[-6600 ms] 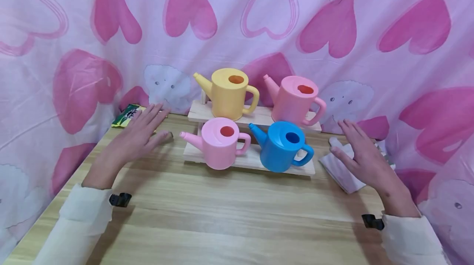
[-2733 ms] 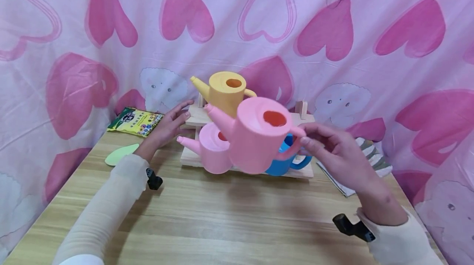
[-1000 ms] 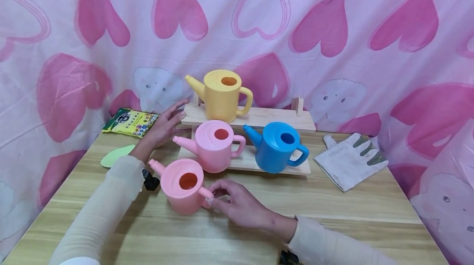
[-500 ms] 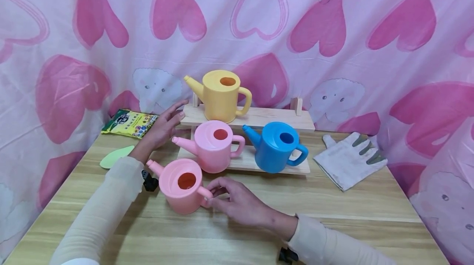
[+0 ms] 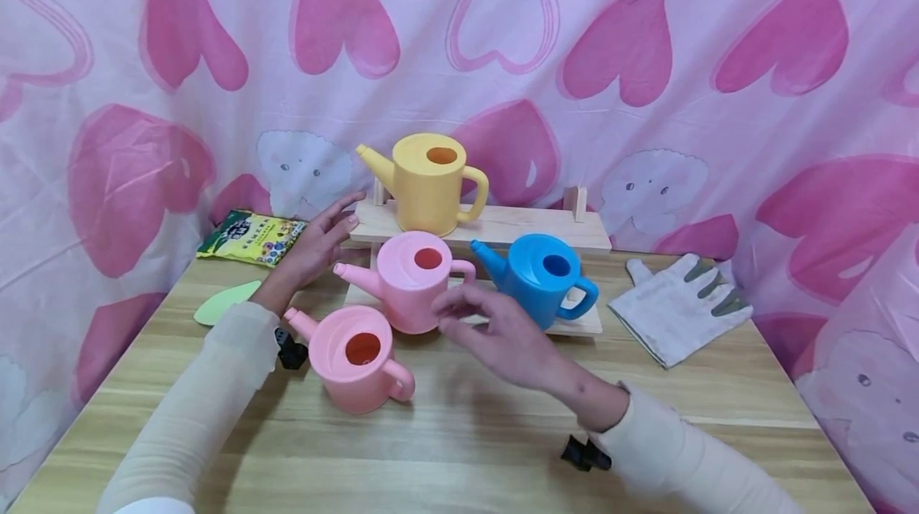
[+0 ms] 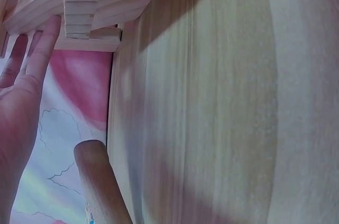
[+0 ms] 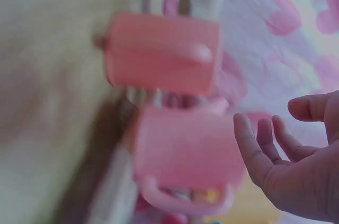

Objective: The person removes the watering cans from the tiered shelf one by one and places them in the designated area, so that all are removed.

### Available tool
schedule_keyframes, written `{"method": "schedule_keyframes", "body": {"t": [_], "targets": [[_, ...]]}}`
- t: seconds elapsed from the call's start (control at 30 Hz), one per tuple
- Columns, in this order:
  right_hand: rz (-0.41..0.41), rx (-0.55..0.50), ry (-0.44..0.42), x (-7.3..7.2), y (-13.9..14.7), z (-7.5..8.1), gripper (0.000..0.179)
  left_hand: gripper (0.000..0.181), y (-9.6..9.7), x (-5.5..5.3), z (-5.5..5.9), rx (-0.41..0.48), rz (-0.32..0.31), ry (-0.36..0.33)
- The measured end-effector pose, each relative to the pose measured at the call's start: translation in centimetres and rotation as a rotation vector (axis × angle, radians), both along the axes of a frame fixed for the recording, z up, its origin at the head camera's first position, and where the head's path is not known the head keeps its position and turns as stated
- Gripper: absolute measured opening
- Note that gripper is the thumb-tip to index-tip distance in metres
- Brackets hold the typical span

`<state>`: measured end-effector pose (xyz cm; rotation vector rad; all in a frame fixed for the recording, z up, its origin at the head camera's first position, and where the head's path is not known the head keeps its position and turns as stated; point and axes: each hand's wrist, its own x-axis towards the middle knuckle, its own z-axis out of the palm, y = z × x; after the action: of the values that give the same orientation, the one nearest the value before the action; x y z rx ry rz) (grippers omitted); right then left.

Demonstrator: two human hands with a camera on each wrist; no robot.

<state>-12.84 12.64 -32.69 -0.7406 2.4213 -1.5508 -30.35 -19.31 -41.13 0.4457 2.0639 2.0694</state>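
Observation:
A salmon-pink watering can [image 5: 348,374] stands on the table in front of a two-tier wooden shelf [image 5: 534,228]. The light pink watering can [image 5: 408,294] and a blue watering can [image 5: 531,278] are on the lower tier; a yellow watering can [image 5: 428,196] is on the upper tier. My right hand [image 5: 510,342] hovers empty near the light pink can's handle, its fingers loosely bent and thumb apart in the right wrist view. With extended fingers [image 6: 41,54], my left hand [image 5: 313,247] touches the upper tier's left end.
A yellow-green printed packet [image 5: 253,239] lies at the back left, and a pale green leaf-shaped piece [image 5: 226,303] is partly hidden behind the left forearm. One white work glove [image 5: 678,313] lies to the right. A pink heart-patterned curtain [image 5: 502,11] rises behind the table.
The salmon-pink can was moved from the upper tier's right side to the front-left table. My right hand has just released its handle and moved up and right. The left hand stays at the shelf.

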Motion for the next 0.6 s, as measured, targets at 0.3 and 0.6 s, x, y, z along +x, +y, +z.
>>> {"method": "schedule_keyframes", "body": {"t": [0.3, 0.6], "targets": [[-0.128, -0.042, 0.207, -3.0, 1.7, 4.7, 0.03, 0.061, 0.2, -0.2, 0.0, 0.001, -0.004, -0.003], [-0.307, 0.003, 0.153, -7.2, 1.7, 7.0, 0.046, 0.06, 0.2, -0.1, 0.1, 0.006, 0.003, 0.001]]}}
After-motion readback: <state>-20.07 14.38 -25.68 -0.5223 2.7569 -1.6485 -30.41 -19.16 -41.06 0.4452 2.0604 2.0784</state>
